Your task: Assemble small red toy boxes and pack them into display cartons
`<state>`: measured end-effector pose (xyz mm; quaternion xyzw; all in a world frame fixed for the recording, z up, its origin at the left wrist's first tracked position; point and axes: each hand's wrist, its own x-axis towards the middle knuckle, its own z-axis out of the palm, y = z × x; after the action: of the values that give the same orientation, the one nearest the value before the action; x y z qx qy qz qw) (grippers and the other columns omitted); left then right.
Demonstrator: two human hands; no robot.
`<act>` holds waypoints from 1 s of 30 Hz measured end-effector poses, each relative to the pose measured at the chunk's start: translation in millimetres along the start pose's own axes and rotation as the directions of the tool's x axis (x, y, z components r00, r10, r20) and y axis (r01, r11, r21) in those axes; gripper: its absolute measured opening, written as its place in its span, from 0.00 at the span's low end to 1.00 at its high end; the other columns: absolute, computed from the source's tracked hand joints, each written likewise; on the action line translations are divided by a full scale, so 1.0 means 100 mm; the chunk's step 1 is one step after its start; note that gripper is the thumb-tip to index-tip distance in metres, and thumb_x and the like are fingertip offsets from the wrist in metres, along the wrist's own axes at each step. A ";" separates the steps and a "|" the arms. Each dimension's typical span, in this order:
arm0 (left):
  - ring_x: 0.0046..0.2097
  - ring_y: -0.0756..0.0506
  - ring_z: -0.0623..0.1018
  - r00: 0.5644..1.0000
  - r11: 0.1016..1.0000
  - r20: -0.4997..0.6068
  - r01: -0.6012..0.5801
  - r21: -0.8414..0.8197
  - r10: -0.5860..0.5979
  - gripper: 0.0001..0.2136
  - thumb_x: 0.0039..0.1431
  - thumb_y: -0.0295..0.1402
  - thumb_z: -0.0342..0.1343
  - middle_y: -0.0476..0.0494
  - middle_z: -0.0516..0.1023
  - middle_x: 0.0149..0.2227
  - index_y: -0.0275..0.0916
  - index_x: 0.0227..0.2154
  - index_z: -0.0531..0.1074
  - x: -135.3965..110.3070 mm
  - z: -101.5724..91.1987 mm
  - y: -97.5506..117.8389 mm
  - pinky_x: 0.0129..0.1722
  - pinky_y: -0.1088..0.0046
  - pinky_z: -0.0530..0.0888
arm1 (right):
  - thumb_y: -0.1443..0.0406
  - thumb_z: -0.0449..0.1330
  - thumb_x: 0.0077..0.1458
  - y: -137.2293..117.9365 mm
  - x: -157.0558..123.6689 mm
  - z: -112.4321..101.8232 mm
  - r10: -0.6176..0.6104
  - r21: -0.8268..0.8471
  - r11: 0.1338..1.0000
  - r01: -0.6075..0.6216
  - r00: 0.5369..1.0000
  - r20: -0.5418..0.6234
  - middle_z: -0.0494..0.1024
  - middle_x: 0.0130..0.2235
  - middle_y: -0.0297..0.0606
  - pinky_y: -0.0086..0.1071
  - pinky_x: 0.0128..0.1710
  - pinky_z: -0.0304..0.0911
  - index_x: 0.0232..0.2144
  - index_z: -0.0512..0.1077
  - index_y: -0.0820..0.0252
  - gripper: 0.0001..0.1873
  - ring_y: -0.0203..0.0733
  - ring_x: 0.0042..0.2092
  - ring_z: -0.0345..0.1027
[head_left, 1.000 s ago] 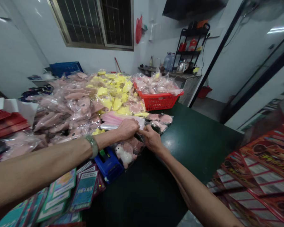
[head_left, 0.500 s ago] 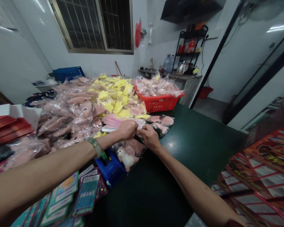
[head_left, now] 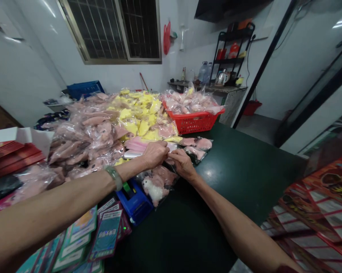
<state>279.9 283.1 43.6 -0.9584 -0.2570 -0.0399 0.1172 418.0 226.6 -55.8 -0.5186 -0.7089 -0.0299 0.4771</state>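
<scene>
Bringing their fingertips close together in the head view, the left hand (head_left: pixel 156 154) and right hand (head_left: pixel 183 163) meet over the dark green worktop (head_left: pixel 245 163). Both grips look narrow, bent as if for fine pinching, but what lies between the fingertips is hidden, so I cannot tell whether either is closed on anything. The clear-bagged pink-and-white animal toy (head_left: pixel 156 189) lies just below them, nearer the wearer, probably kept there for easy reach. A blue tape dispenser (head_left: pixel 136 204) sits beside it, seemingly placed to save stretching. Behind the left hand lie pink sheets (head_left: pixel 135 143); beyond, a red plastic basket (head_left: pixel 196 123) apparently keeps bagged pink pieces (head_left: pixel 185 102) from spilling.
</scene>
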 end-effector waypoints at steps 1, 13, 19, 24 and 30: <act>0.37 0.41 0.74 1.000 1.000 0.006 -0.007 0.008 0.007 0.08 0.53 0.29 0.50 0.38 0.75 0.32 0.35 0.28 0.75 0.01 0.01 0.01 0.27 0.70 0.63 | 0.70 0.48 0.59 0.01 0.00 0.00 0.014 0.011 1.000 -0.014 1.000 -0.007 0.74 0.34 0.40 0.33 0.40 0.60 0.37 0.76 0.58 0.16 0.40 0.39 0.65; 0.38 0.40 0.71 0.977 0.976 0.076 -0.206 0.076 0.200 0.08 0.54 0.23 0.49 0.37 0.74 0.32 0.34 0.31 0.74 -0.07 0.01 0.07 0.26 0.69 0.64 | 0.66 0.59 0.52 0.02 0.05 0.03 0.202 -0.132 0.972 -0.193 0.978 0.051 0.72 0.34 0.39 0.32 0.38 0.59 0.28 0.75 0.60 0.05 0.40 0.38 0.63; 0.39 0.43 0.70 0.942 0.943 0.105 -0.327 0.058 0.320 0.09 0.52 0.21 0.51 0.40 0.75 0.38 0.37 0.33 0.74 -0.14 -0.04 0.12 0.28 0.70 0.65 | 0.63 0.60 0.50 -0.07 0.13 -0.03 0.194 -0.300 0.946 -0.119 0.953 0.232 0.70 0.39 0.41 0.36 0.38 0.56 0.32 0.76 0.57 0.07 0.45 0.41 0.59; 0.36 0.44 0.69 0.931 0.931 0.092 -0.359 0.064 0.353 0.09 0.49 0.19 0.52 0.42 0.75 0.35 0.37 0.30 0.73 -0.14 -0.14 0.10 0.28 0.70 0.63 | 0.65 0.53 0.54 -0.14 0.29 0.01 0.265 -0.435 0.892 -0.126 0.924 0.276 0.70 0.40 0.49 0.41 0.42 0.56 0.33 0.75 0.63 0.11 0.51 0.44 0.58; 0.33 0.45 0.67 0.937 0.932 0.004 -0.347 0.104 0.349 0.09 0.50 0.20 0.48 0.43 0.73 0.30 0.37 0.27 0.71 -0.25 -0.49 0.06 0.26 0.69 0.60 | 0.55 0.55 0.55 -0.05 0.43 -0.05 0.293 -0.447 0.884 -0.135 0.906 0.307 0.73 0.42 0.47 0.40 0.44 0.56 0.35 0.76 0.59 0.16 0.51 0.46 0.63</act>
<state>260.5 253.9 86.5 -0.9811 -0.0842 -0.0121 0.1736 417.3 251.8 -20.0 -0.6807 -0.6996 -0.0292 0.2156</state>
